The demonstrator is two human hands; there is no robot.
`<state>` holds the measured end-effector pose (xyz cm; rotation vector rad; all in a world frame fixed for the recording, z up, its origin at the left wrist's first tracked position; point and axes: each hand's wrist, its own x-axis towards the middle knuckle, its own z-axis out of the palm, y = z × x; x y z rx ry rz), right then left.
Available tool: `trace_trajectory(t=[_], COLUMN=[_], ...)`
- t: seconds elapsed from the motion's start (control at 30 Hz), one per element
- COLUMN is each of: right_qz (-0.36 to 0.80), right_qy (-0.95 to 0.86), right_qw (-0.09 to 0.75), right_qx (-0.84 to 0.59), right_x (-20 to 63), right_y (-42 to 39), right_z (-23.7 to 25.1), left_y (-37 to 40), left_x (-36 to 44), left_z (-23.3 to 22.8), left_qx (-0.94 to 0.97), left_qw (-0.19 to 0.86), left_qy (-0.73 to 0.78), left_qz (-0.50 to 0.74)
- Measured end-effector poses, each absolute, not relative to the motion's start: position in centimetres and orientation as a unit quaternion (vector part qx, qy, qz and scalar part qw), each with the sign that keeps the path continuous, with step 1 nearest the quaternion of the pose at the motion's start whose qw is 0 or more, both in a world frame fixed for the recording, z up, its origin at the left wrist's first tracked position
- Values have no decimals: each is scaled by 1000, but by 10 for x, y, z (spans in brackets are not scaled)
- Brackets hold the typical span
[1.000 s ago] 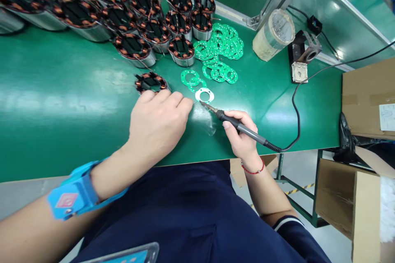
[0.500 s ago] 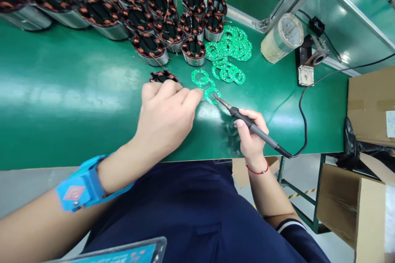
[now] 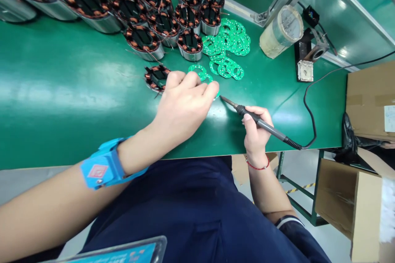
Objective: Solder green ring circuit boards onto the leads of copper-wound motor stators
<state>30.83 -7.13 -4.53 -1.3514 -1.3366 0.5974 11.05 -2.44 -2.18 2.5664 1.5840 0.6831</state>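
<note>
Head view: my left hand point(image 3: 185, 104) is pinching a green ring board point(image 3: 212, 90) on the table point(image 3: 61, 90) beside a coil point(image 3: 156, 77), my right hand point(image 3: 256, 131) is clamping the soldering iron point(image 3: 262, 124), so I'm keeping its tip off my fingertips.

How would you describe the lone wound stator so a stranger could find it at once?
Start on the green bench, below the crowd of copper-wound stators. One lone stator sits nearest the left hand, beside its knuckles. Unlike the others, it stands apart from the cluster.
</note>
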Motion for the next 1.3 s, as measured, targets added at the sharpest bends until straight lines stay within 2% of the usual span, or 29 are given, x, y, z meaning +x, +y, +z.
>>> trace_trajectory(t=[0.2, 0.47, 0.7, 0.83, 1.07, 1.3], right_qz=[267, 281, 276, 285, 268, 321], right_qy=[-579, -566, -571, -570, -535, -530], right_qw=[524, 541, 523, 517, 543, 545], right_qx=[-564, -555, -570, -571, -589, -565], right_x=[307, 307, 309, 308, 314, 322], right_y=[-72, -71, -71, -72, -63, -47], right_z=[-45, -44, -47, -47, -46, -47], left_y=[-23, -20, -15, -14, -9, -2], left_x=[112, 116, 110, 101, 95, 110], left_z=[-23, -21, -17, -16, -11, -29], left_qx=[837, 848, 836, 853, 840, 830], left_qw=[24, 7, 61, 59, 75, 94], left_qy=[507, 501, 523, 498, 500, 516], left_qz=[203, 174, 155, 142, 197, 187])
